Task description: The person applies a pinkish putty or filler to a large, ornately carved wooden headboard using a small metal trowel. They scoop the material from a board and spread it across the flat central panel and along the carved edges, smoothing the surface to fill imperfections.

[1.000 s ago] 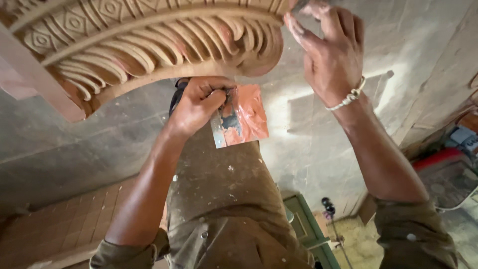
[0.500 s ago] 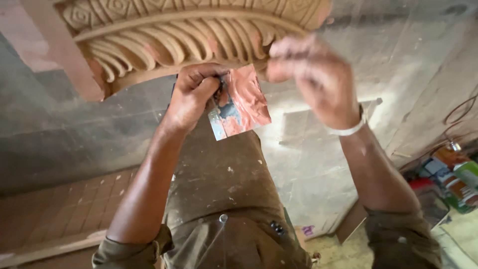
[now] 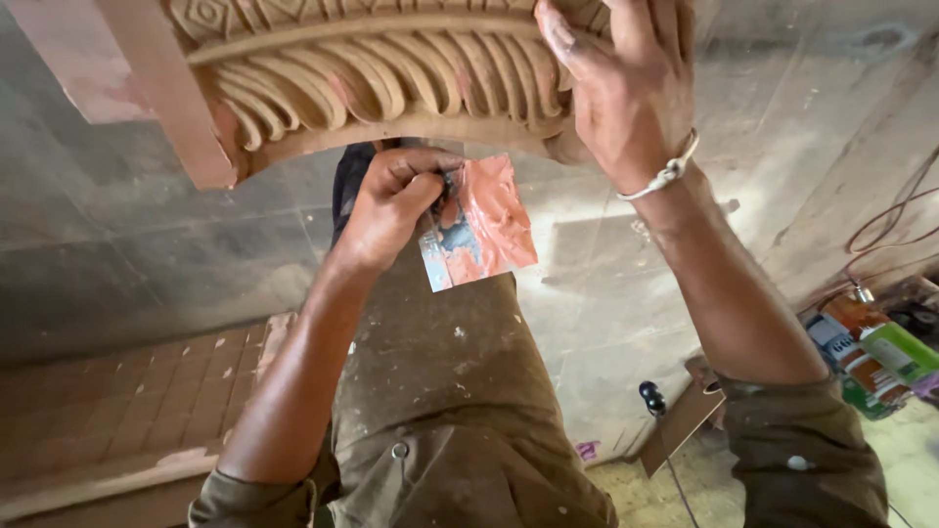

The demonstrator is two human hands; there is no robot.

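The carved wooden arch (image 3: pixel 391 78) and right hand (image 3: pixel 626 98) fingertips are cropped by the top edge.

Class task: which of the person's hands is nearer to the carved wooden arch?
Right. The right hand rests on the carved wooden arch; the left hand is just below it, pinching a putty-smeared card.

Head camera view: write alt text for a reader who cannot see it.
A person's right hand presses on a carved wooden arch with leaf-like fluting, while the left hand pinches a crumpled piece of reddish-smeared paper just below it. Paint tins stand on the floor at the right.
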